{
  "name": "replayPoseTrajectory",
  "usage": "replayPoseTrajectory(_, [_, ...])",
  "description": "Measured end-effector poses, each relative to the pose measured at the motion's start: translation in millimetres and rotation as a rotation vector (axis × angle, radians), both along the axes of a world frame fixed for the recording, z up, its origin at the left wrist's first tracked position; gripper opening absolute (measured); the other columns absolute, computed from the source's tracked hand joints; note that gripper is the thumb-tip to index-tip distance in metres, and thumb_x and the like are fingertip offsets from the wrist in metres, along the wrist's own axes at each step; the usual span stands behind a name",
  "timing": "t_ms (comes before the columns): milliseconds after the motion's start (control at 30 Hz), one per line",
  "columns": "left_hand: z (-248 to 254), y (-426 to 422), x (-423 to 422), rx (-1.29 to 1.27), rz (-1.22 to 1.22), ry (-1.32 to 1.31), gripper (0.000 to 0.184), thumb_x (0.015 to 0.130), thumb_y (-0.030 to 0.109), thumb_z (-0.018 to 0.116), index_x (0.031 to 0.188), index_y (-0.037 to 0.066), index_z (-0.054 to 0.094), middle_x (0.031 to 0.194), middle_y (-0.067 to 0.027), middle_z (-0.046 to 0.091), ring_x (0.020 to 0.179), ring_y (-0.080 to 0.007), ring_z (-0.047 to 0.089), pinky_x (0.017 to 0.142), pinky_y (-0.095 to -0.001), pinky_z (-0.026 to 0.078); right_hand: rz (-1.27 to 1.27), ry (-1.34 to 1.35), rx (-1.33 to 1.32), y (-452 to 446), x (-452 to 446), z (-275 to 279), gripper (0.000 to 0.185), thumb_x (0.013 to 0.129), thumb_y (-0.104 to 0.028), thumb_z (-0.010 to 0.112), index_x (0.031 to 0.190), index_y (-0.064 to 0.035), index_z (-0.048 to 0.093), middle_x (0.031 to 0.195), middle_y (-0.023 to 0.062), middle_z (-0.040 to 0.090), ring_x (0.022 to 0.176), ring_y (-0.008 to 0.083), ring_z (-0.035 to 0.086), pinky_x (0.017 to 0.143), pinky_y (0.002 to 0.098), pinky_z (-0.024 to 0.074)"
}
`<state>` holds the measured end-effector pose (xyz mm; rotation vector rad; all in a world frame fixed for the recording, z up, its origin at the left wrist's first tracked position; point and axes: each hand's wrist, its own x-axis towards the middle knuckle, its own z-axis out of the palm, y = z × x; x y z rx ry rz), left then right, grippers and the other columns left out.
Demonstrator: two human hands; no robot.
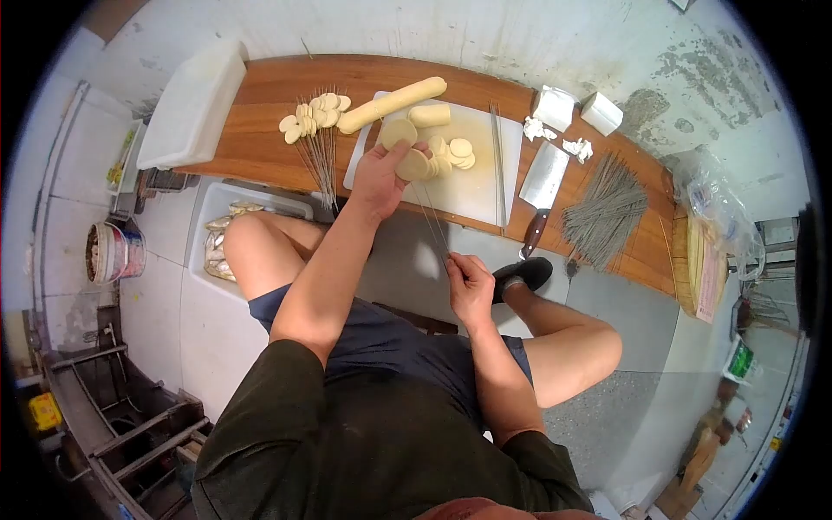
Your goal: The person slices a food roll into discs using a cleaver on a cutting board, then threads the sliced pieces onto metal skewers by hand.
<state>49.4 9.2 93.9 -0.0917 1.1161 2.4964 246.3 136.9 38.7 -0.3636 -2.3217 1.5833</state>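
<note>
My left hand (380,180) is closed around pale yellow round slices (412,165) at the near left part of a white cutting board (485,130). Thin skewers (433,221) run from those slices down to my right hand (471,284), whose fingers pinch their lower ends. Whether the tips have gone into the slices is hard to make out. More round slices (461,149) lie on the board beside a short cut piece (430,115). A long pale yellow log (394,104) rests across the board's far left corner. Further left, skewered slices (312,117) lie in a bunch.
Right of the board lie a cleaver (544,178) and a heap of bare skewers (604,208). Long thin rods (498,165) lie on the board's right side. White packets (555,108) stand by the wall. A white bin (195,108) occupies the table's left end; a tub (199,260) sits below.
</note>
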Motion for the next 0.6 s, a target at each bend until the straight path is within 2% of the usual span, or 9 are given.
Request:
replayPoseTrajectory(400, [-3.8,-1.2,4.8,-0.017,-0.048,-0.009,0.026,0.095,0.015,0.055,0.114,-0.002,0.055,0.102,-0.0118,0.066,0.094,-0.0207,0.065,0.083,-0.0319,0.054,-0.016,0.022,0.015,-4.3,-2.3,1.3,0.013,0.083,-0.002,0.064,0.095,0.0025,0.067,0.081,0.0138,0.064,0.071,0.0244,0.063,0.066,0.0293,0.0489])
replayPoseTrajectory(600, [-2.6,1.6,-3.8,0.016,0.05,-0.021,0.029,0.093,0.014,0.058,0.115,-0.004,0.054,0.103,-0.0139,0.065,0.094,-0.0225,0.065,0.083,-0.0329,0.054,-0.018,0.053,0.031,-3.0,-4.0,-1.5,0.013,0.084,-0.003,0.064,0.095,0.0023,0.067,0.081,0.0133,0.064,0.071,0.0239,0.063,0.066,0.029,0.0488])
